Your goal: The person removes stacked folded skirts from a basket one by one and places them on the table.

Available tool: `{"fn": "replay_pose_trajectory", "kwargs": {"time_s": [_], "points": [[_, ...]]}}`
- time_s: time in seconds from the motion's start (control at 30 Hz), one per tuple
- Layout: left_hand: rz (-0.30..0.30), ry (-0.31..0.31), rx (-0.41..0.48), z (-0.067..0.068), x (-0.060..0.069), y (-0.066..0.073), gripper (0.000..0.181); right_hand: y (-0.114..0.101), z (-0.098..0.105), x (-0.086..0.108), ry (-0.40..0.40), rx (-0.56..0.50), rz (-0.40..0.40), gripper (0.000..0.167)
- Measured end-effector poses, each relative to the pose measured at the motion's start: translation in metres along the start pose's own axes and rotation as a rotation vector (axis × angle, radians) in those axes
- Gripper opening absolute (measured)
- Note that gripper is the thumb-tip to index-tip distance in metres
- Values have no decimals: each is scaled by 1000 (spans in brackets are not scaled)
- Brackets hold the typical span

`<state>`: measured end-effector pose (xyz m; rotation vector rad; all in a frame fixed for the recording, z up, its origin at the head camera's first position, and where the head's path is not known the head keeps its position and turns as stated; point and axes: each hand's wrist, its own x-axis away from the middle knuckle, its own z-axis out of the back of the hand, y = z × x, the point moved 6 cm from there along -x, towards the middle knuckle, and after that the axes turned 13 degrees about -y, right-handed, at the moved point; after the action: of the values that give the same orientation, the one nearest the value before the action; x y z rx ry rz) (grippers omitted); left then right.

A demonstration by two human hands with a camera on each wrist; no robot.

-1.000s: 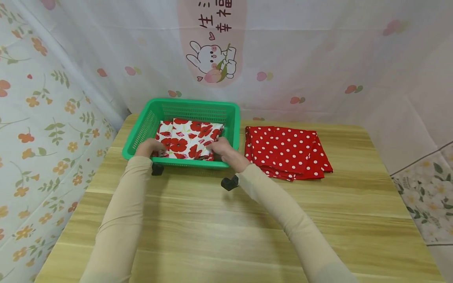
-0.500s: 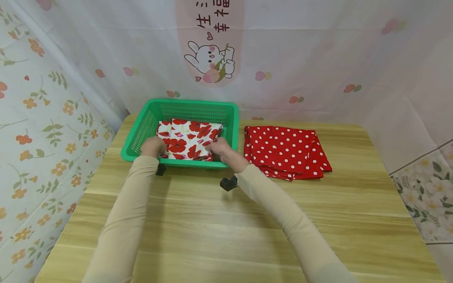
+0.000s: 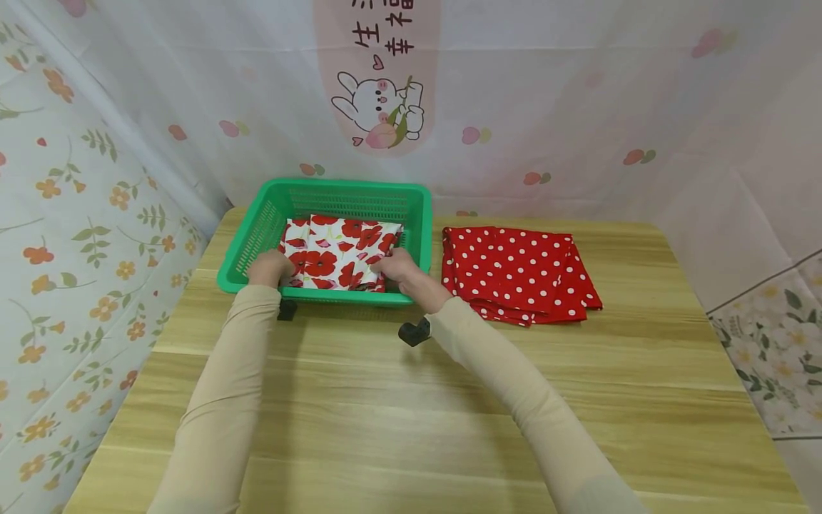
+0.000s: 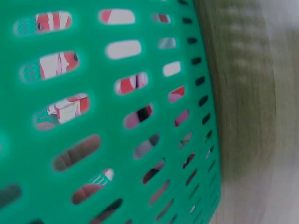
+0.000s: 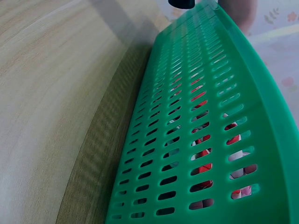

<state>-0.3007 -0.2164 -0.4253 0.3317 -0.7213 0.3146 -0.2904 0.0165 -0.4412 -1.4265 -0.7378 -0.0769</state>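
A folded white cloth with red poppies (image 3: 340,250) lies inside the green plastic basket (image 3: 354,187). My left hand (image 3: 268,268) reaches over the near rim to the cloth's left front corner. Its fingertips are hidden behind the hand and the rim in the head view, and only slivers of fingers show through the slots in the left wrist view. At the right front edge my right hand (image 3: 406,273) pinches the cloth, thumb on top. The basket's slotted wall (image 5: 187,130) covers most of the cloth in the right wrist view.
A folded red cloth with white dots (image 3: 510,271) lies to the right of the basket on the wooden table (image 3: 411,428). Patterned curtains (image 3: 546,93) hang behind and at both sides. A black wrist-camera piece (image 3: 414,333) sits below the right hand.
My left hand shifts slightly right, then back left along the cloth's edge. The right hand stays at its edge, and the cloth hardly moves. The head view drifts slightly.
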Motion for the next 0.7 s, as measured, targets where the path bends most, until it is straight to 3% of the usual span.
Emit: {"fn": "replay_pose_trajectory", "kwargs": {"time_s": [0.17, 0.3, 0.37, 0.4, 0.47, 0.5, 0.57, 0.63, 0.7], "points": [[-19, 8, 23, -1, -1, -3, 16, -1, 0, 1, 3, 13, 7, 46], [-41, -22, 73, -2, -2, -3, 17, -1, 0, 1, 6, 11, 5, 47], [-54, -39, 141, -3, -19, -9, 18, -1, 0, 1, 10, 20, 8, 47], [-50, -41, 175, -4, -34, -14, 21, -1, 0, 0, 11, 20, 9, 47], [-52, -9, 242, -6, -78, -30, 37, -1, 0, 0, 14, 20, 10, 48], [-52, -3, 271, -7, -91, -35, 45, -1, 0, 0, 15, 21, 11, 48], [-60, -4, 332, -8, -105, -42, 61, -1, 1, 0, 19, 22, 9, 47], [-58, 11, 357, -7, -95, -40, 64, -2, 1, 0, 20, 15, 7, 46], [-64, -23, 386, -3, -60, -29, 63, -2, 0, 1, 19, 16, 8, 43]]}}
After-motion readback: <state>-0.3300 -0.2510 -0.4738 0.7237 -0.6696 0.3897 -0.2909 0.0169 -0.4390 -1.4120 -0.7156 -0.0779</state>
